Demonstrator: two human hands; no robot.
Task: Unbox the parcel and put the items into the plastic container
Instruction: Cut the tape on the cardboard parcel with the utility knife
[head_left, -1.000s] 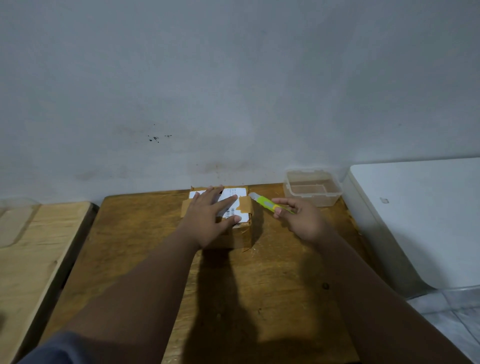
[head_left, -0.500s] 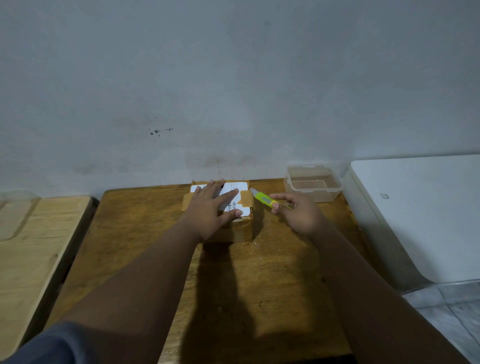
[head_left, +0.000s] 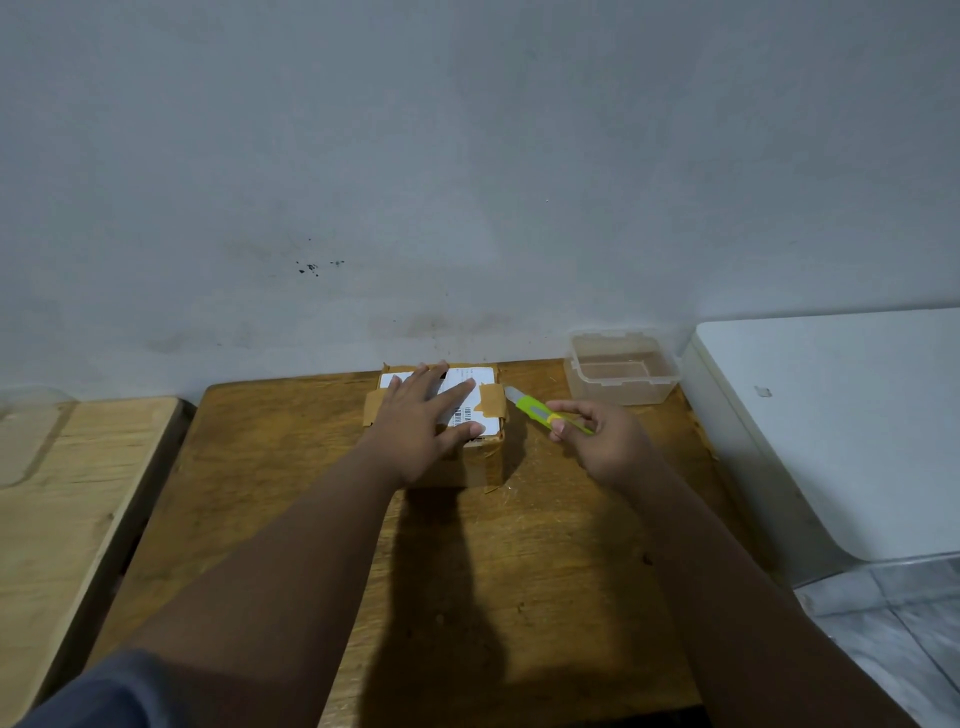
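A small cardboard parcel with brown tape and a white shipping label stands at the far middle of the wooden table. My left hand lies flat on its top, fingers spread, covering most of the label. My right hand grips a yellow-green utility knife just right of the parcel, its tip pointing at the parcel's taped right edge. A clear plastic container, without a lid and with nothing in it, stands at the table's far right corner.
A grey wall rises right behind the table. A lighter wooden surface adjoins on the left with a clear lid-like piece on it. A white appliance stands close on the right; tiled floor shows below it.
The view has shifted slightly downward. My right hand with the knife has stayed beside the parcel's right edge, moving little. My left hand remains pressed on the parcel.
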